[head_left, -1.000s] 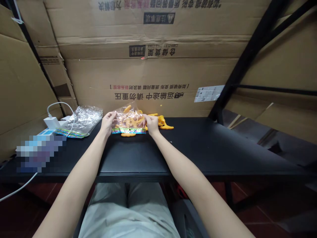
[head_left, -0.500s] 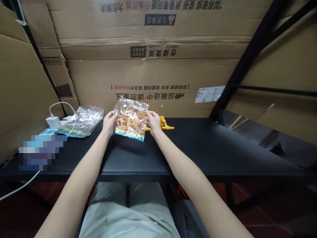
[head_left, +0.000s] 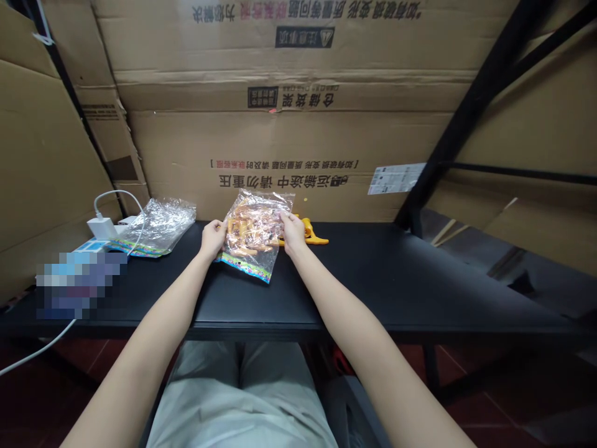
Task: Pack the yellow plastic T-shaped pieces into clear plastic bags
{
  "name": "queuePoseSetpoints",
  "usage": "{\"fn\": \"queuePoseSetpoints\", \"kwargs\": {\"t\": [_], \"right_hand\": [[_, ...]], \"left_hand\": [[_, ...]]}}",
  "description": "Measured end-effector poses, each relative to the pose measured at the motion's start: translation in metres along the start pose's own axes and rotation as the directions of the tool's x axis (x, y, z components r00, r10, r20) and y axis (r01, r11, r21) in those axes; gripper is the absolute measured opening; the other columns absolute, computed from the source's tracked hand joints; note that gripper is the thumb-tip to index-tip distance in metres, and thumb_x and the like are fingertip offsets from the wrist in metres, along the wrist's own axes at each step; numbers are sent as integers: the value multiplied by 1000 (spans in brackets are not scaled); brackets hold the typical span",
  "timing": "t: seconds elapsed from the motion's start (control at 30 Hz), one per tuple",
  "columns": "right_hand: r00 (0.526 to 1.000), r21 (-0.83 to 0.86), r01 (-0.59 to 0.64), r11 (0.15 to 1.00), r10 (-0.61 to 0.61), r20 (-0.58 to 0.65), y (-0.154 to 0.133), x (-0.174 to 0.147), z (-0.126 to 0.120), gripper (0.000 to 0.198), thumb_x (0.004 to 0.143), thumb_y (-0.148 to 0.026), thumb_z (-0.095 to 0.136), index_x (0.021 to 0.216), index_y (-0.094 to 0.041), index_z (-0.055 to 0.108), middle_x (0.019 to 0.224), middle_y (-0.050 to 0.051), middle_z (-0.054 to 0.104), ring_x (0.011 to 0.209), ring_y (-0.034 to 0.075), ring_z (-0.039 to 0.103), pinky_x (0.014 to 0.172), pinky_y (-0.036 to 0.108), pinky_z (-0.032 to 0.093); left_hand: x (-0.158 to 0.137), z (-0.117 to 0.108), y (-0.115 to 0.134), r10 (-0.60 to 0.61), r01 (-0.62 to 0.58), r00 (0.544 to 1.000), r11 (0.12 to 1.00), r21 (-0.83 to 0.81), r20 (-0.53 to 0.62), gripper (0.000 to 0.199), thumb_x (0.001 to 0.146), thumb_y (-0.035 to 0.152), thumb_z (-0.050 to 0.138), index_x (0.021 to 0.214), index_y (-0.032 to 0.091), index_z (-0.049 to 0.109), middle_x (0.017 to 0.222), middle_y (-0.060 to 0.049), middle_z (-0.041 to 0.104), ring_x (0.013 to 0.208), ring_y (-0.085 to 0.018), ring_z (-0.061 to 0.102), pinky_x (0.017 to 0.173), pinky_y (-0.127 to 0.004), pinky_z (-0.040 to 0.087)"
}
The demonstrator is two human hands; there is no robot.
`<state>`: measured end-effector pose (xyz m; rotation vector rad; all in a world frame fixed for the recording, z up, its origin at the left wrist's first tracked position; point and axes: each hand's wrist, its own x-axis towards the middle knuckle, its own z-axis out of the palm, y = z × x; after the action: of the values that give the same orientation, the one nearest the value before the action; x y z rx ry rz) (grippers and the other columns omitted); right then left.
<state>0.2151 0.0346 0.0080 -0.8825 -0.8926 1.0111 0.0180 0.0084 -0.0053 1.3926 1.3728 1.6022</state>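
Note:
A clear plastic bag (head_left: 247,266) with a colourful printed strip along its near edge is held up over the black table. Orange-yellow plastic pieces (head_left: 249,230) show through its film; their exact kind cannot be made out. My left hand (head_left: 213,239) pinches the bag's left side. On the opposite side, my right hand (head_left: 293,232) grips the film between thumb and fingers. Just beyond that hand, a yellow plastic piece (head_left: 317,240) lies on the table, partly hidden by the hand and the bag.
To the left lies a pile of clear plastic bags (head_left: 163,227). Beside it are a white charger (head_left: 101,227) with a cable and a blurred-out object (head_left: 81,283). Cardboard (head_left: 289,137) walls the back of the black table (head_left: 396,280), and a black metal post (head_left: 448,143) rises at right.
The bag has shifted slightly right and its printed edge has come lower and nearer. My left hand has moved a little right and down; both hands keep hold.

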Motion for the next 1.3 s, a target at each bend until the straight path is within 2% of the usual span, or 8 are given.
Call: {"fn": "queuePoseSetpoints", "kwargs": {"t": [0.17,0.3,0.47,0.57,0.7,0.87,1.1,1.3], "right_hand": [[964,-188,240,952,-256,-67,9,12,-8,28,74,-46,55,65,-19,55,51,-7,46,49,9,44,48,21,35],[937,-269,301,915,-337,-97,12,17,-12,30,77,-48,50,67,-20,54,54,-6,49,55,11,47,55,21,37],[933,-303,308,902,-348,-90,13,17,-13,33,78,-52,48,64,-21,50,52,-7,44,52,11,43,53,22,36],[947,-283,277,918,-311,-84,10,15,-11,32,77,-51,50,64,-22,50,49,-8,42,48,10,41,50,22,35],[978,-234,208,950,-201,56,5,8,-8,29,77,-51,52,71,-22,54,41,-10,35,35,10,33,38,23,27],[963,-230,264,937,-242,117,1,1,-5,33,72,-53,60,69,-21,57,39,-9,39,33,9,34,35,23,25],[966,-198,193,961,-150,211,-1,-6,-2,36,68,-56,63,65,-23,50,36,-8,44,26,9,36,30,23,23],[958,-200,196,960,-144,247,1,-6,-2,36,66,-56,66,68,-22,52,35,-10,39,27,9,35,29,23,25]], "left_hand": [[0,-1,0,147,-138,989,965,225,-21,28,73,34,63,53,20,51,42,5,46,41,-9,38,46,-19,24],[-4,1,7,202,-194,979,963,189,-23,29,76,35,61,54,19,52,43,4,47,44,-9,39,49,-19,27],[-6,1,9,210,-209,977,977,34,-35,25,74,37,63,59,19,54,41,6,46,40,-7,37,45,-18,26],[-4,2,9,83,-79,996,992,-95,37,23,72,39,65,64,19,55,40,6,46,32,-7,35,37,-19,24],[0,3,9,-33,52,995,974,-219,89,28,71,40,66,60,17,55,41,5,47,30,-6,37,34,-19,27],[3,2,4,-21,23,1000,970,-242,11,24,71,34,67,60,17,54,37,8,43,29,-5,35,34,-17,25],[4,0,4,-60,25,986,976,-214,-154,19,80,27,57,65,20,48,36,11,36,26,-6,32,31,-17,21],[7,-5,6,-121,83,986,954,-288,-114,33,76,44,62,61,18,49,37,10,37,28,-4,32,32,-17,25]]}}
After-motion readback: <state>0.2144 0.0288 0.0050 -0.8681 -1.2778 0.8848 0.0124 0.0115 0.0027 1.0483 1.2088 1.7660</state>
